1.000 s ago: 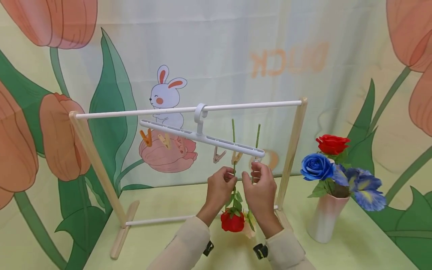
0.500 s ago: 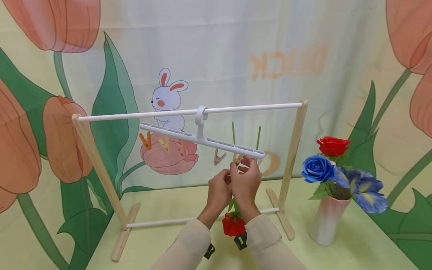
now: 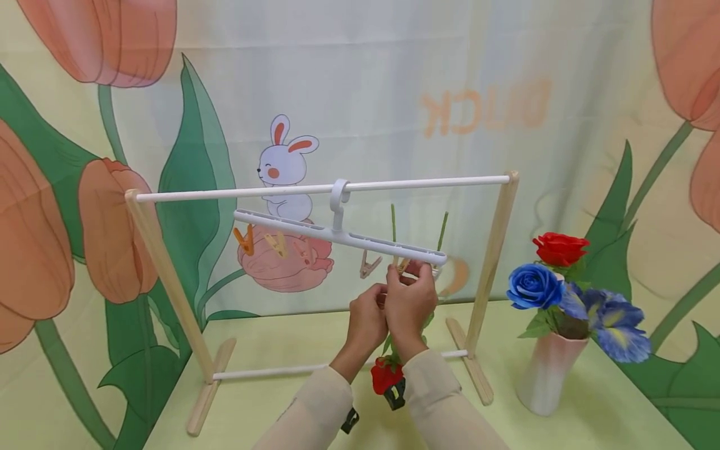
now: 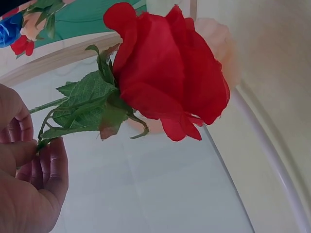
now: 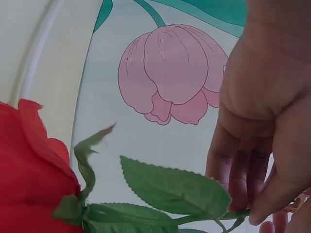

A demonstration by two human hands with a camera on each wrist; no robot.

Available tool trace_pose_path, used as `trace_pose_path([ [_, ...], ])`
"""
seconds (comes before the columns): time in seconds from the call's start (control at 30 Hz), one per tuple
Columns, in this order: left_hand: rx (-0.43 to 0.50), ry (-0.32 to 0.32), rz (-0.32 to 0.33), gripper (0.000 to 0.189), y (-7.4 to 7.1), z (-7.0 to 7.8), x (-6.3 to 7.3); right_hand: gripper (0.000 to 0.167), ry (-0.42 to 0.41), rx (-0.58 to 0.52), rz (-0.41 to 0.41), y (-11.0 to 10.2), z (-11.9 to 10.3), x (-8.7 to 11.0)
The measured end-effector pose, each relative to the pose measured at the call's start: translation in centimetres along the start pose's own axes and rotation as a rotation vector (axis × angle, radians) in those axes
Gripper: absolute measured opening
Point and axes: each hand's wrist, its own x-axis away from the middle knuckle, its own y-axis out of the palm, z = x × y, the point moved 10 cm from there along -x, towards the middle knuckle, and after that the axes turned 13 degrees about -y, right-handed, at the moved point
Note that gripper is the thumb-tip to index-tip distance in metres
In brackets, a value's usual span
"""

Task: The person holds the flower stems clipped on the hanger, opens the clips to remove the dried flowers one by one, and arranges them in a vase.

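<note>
A red rose (image 3: 387,374) hangs head down in the head view, its stem rising past the low end of the tilted grey hanger (image 3: 371,242). My left hand (image 3: 368,315) pinches that stem above the leaves, also seen in the left wrist view, where the rose (image 4: 170,73) is large. Just above, my right hand (image 3: 413,303) grips a yellow clothespin (image 3: 402,266) under the hanger with thumb and fingers, mostly covering it. In the right wrist view the left hand (image 5: 277,111) fills the right side. A second stem (image 3: 442,231) stands beside the hanger's end; its pale flower (image 4: 218,43) is partly hidden.
The hanger hooks over a white rod (image 3: 427,184) on a wooden stand (image 3: 494,262). Other clothespins hang along it, including an orange one (image 3: 245,239) and a beige one (image 3: 369,265). At right stands a vase (image 3: 548,378) with red and blue flowers.
My right hand has moved left from beside the second stem to the yellow clothespin and taken hold of it. The left hand keeps its place on the rose stem. The second stem leans more.
</note>
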Motion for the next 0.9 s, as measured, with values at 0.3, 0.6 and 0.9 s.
trace_pose_path([
  [0.3, -0.015, -0.002, -0.005, 0.018, -0.1, 0.0, 0.3, 0.028, -0.013, -0.009, -0.008, 0.2, 0.2, 0.0],
  [0.6, -0.029, -0.020, 0.002, 0.018, -0.1, -0.8, 0.3, 0.026, -0.065, -0.007, -0.012, 0.3, -0.4, -0.1],
  [0.9, 0.011, -0.091, -0.038, 0.015, 0.2, -2.1, 0.4, 0.033, -0.019, 0.000, -0.037, 0.3, 0.0, -0.1],
])
